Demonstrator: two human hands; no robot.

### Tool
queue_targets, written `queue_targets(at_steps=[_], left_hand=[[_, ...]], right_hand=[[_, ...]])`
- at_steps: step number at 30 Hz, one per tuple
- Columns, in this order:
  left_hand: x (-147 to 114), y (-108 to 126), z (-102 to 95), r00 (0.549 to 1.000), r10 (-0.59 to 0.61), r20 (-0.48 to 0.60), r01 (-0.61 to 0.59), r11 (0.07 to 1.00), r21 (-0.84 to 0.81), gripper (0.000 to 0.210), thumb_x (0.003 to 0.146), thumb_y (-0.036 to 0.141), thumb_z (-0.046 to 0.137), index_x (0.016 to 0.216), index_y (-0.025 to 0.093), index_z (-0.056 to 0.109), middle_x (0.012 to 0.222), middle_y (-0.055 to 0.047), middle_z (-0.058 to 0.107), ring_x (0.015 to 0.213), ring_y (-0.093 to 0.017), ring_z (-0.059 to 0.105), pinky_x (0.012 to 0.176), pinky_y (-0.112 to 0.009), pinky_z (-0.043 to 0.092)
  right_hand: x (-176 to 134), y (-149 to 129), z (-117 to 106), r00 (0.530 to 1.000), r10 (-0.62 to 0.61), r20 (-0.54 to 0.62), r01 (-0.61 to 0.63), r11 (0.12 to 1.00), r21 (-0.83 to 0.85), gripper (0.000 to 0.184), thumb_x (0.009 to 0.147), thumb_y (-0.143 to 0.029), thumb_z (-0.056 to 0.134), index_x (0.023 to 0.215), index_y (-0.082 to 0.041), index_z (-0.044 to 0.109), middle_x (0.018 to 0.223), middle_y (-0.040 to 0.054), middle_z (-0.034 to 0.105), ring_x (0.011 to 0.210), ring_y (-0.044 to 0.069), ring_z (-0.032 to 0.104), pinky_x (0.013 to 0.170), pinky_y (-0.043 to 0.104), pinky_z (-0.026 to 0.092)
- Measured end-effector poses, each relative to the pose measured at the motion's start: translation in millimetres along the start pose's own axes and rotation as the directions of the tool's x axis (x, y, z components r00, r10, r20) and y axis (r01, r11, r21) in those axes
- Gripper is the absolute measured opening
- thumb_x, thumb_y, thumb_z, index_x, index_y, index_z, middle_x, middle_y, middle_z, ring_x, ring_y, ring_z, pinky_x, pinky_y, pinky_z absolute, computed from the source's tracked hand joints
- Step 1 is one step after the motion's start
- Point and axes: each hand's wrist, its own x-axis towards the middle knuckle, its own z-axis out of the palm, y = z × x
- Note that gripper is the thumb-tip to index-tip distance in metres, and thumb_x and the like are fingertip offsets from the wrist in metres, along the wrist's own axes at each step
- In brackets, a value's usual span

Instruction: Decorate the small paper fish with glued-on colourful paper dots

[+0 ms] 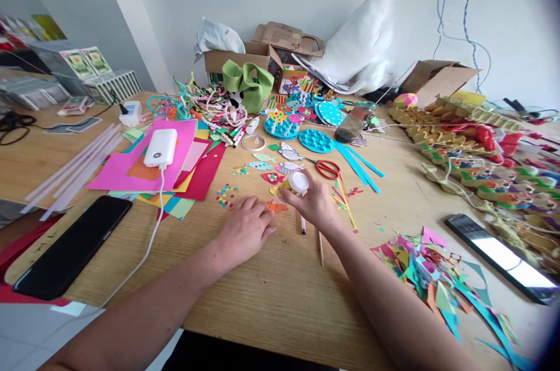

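Observation:
My right hand (318, 203) is wrapped around a small bottle with a white cap (299, 182) and a partly visible yellow label. My left hand (247, 226) lies flat on the table, fingers stretched out, its fingertips by an orange paper fish (276, 207). Beyond the hands lie several patterned paper fish, among them a red one (273, 178) and a light blue one (261, 165). Colored paper dots (226, 196) are scattered left of them. A pen (303, 225) and a thin wooden stick (321, 248) lie under and beside my right hand. Red-handled scissors (327, 169) rest just behind it.
Colored paper sheets (205, 170) lie at left under a white power bank (160, 147), near a black phone (72, 245). Paper scraps (431, 272) and another phone (501, 257) are at right. Blue scalloped discs (315, 140), a glass jar (356, 121) and boxes (236, 60) stand behind.

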Motion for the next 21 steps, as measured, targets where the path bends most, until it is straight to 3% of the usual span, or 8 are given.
queue_targets(at_steps=[7, 10, 14, 21], left_hand=[[0, 0, -0.2, 1.000, -0.003, 0.004, 0.003, 1.000, 0.006, 0.026, 0.091, 0.034, 0.056, 0.111, 0.019, 0.064, 0.108, -0.008, 0.063, 0.109, -0.028, 0.048, 0.096, -0.045, 0.041], [-1, 0, -0.5, 1.000, -0.006, 0.001, 0.006, 1.000, 0.009, 0.027, 0.092, 0.034, 0.055, 0.111, 0.018, 0.064, 0.107, -0.009, 0.063, 0.109, -0.028, 0.048, 0.095, -0.044, 0.041], [-1, 1, -0.6, 1.000, -0.004, -0.005, 0.004, 1.000, 0.004, 0.027, 0.092, 0.036, 0.055, 0.111, 0.018, 0.064, 0.106, -0.009, 0.063, 0.108, -0.028, 0.049, 0.095, -0.043, 0.041], [-1, 2, 0.9, 1.000, -0.016, -0.004, 0.016, 1.000, 0.000, 0.027, 0.092, 0.035, 0.056, 0.110, 0.019, 0.065, 0.106, -0.008, 0.063, 0.107, -0.027, 0.049, 0.095, -0.042, 0.041]], right_hand=[[-15, 6, -27, 0.986, 0.006, 0.169, -0.015, 0.999, 0.050, 0.040, 0.067, -0.050, 0.076, 0.090, -0.020, 0.062, 0.076, 0.0012, 0.068, 0.067, 0.018, 0.061, 0.059, 0.027, 0.045], [-32, 13, -30, 0.991, 0.044, 0.130, -0.051, 0.997, 0.050, 0.042, 0.067, -0.048, 0.077, 0.096, -0.021, 0.063, 0.082, 0.0023, 0.069, 0.071, 0.019, 0.063, 0.061, 0.029, 0.048], [-50, 22, -24, 0.992, 0.112, 0.058, -0.114, 0.993, 0.042, 0.037, 0.071, -0.045, 0.074, 0.096, -0.021, 0.061, 0.077, 0.0024, 0.067, 0.060, 0.017, 0.060, 0.053, 0.029, 0.047], [-59, 31, -24, 0.985, 0.110, 0.132, -0.133, 0.975, 0.178, 0.032, 0.074, -0.036, 0.072, 0.099, -0.022, 0.059, 0.085, 0.0041, 0.067, 0.061, 0.018, 0.059, 0.052, 0.029, 0.048]])
